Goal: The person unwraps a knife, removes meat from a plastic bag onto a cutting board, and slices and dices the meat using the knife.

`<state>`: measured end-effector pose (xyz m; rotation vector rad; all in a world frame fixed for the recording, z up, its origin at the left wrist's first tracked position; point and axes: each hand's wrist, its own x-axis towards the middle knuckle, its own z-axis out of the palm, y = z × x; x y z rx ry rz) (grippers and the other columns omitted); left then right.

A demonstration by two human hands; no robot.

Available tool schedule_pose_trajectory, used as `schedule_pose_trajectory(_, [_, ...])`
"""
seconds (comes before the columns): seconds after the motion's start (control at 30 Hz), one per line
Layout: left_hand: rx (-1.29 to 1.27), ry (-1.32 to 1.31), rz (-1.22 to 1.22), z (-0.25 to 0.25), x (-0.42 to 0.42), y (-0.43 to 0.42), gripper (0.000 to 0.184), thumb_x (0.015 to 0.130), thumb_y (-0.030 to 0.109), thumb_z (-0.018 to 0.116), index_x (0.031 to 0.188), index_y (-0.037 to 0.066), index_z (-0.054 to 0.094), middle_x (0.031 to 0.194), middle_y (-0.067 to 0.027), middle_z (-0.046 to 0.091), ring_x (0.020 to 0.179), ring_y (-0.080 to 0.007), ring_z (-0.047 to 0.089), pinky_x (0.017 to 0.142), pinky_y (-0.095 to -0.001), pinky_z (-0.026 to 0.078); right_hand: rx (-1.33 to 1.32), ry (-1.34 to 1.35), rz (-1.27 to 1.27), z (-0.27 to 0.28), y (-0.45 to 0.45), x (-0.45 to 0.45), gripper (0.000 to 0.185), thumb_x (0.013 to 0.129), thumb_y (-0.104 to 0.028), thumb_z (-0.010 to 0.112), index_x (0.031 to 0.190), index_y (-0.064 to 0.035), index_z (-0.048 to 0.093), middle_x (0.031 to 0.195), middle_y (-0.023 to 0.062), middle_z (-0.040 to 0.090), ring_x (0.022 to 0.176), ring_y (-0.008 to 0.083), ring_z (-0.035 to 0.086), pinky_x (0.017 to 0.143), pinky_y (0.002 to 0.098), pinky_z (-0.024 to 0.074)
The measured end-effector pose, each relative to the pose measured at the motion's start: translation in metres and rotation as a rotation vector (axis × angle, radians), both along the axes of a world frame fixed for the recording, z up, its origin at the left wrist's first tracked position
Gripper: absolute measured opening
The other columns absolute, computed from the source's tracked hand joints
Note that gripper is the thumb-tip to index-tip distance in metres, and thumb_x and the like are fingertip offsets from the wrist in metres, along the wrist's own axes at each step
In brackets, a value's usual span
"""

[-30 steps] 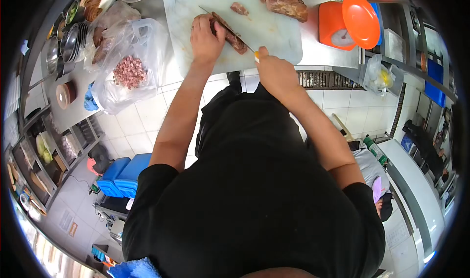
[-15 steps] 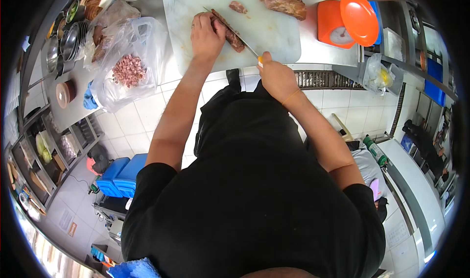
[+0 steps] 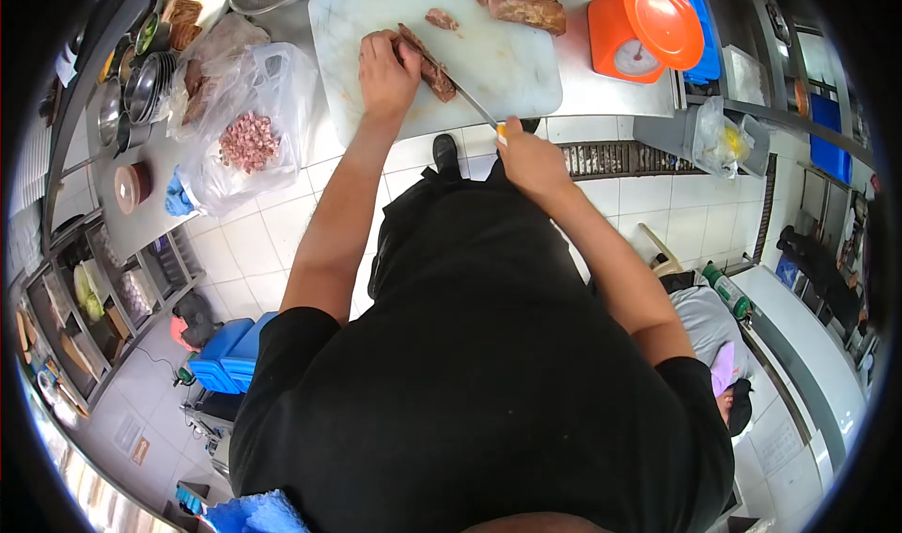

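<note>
My left hand (image 3: pixel 388 77) presses its fingers on a long strip of dark cured meat (image 3: pixel 438 86) lying on the white cutting board (image 3: pixel 507 73). My right hand (image 3: pixel 534 160) grips a knife (image 3: pixel 481 110) by its yellow-and-white handle. The blade slants up and left along the strip's right side; whether it is in the meat I cannot tell. Above the strip lies a small meat chunk (image 3: pixel 442 18). A larger piece of meat (image 3: pixel 526 9), with a thin tail to the left, rests at the board's far edge.
Left of the board, a clear plastic bag (image 3: pixel 293 110) bears diced meat (image 3: pixel 249 142). An orange scale (image 3: pixel 611 40) stands at right. Metal bowls (image 3: pixel 150 89) and a lidded tub (image 3: pixel 132 185) are at far left. Another person (image 3: pixel 705 322) is at lower right.
The view has shifted slightly, so the board and scale appear further left. My right hand and the knife handle sit a little lower and farther from the meat. The left hand stays on the strip.
</note>
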<state>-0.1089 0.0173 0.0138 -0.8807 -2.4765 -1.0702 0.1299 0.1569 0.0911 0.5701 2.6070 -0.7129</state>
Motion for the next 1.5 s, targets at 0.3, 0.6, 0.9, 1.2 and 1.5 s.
schedule_pose_trajectory(0.3, [0.013,-0.07,0.02,0.003,0.005,-0.005,0.018,0.102,0.013,0.059,0.115,0.001,0.058,0.115,-0.0204,0.062,0.107,-0.0428,0.061,0.095,-0.0524,0.05,0.099,0.12,-0.012,0.014,0.026,-0.019,0.032,0.105,-0.029,0.061,0.119,-0.0011,0.054,0.085,0.0219,0.075,0.082,0.044,0.074,0.073,0.0564,0.0575])
schedule_pose_trajectory(0.6, [0.059,-0.035,0.015,0.0,0.004,-0.005,0.016,0.102,0.007,0.056,0.115,-0.002,0.056,0.115,-0.0256,0.06,0.107,-0.0457,0.06,0.094,-0.0538,0.05,0.114,0.113,0.094,0.061,-0.008,-0.012,0.034,0.105,-0.03,0.063,0.116,0.0,0.053,0.078,0.0219,0.073,0.074,0.042,0.074,0.067,0.0549,0.0585])
schedule_pose_trajectory(0.9, [0.042,-0.001,-0.026,-0.003,-0.001,-0.004,0.016,0.099,0.002,0.055,0.114,-0.001,0.055,0.116,-0.024,0.061,0.109,-0.0454,0.059,0.094,-0.0538,0.05,0.126,0.038,0.111,0.08,-0.014,-0.016,0.019,0.103,-0.015,0.056,0.112,0.0022,0.054,0.081,0.0218,0.074,0.076,0.0418,0.075,0.069,0.0533,0.0591])
schedule_pose_trajectory(1.2, [0.009,-0.034,-0.026,-0.008,-0.006,-0.005,0.02,0.098,0.003,0.057,0.117,0.001,0.055,0.118,-0.0241,0.061,0.107,-0.0461,0.06,0.093,-0.0545,0.049,0.014,0.101,0.095,0.05,-0.009,-0.064,0.016,0.102,-0.009,0.05,0.111,0.0031,0.055,0.089,0.0267,0.075,0.084,0.0459,0.075,0.077,0.0559,0.0583])
schedule_pose_trajectory(1.5, [-0.036,-0.041,-0.012,-0.005,-0.005,-0.004,0.022,0.096,0.005,0.059,0.117,0.0,0.056,0.12,-0.0244,0.06,0.111,-0.0457,0.06,0.096,-0.0546,0.05,-0.025,0.006,0.059,0.069,-0.01,-0.057,0.021,0.105,-0.016,0.054,0.113,0.003,0.055,0.091,0.0263,0.075,0.085,0.0454,0.075,0.078,0.056,0.0581])
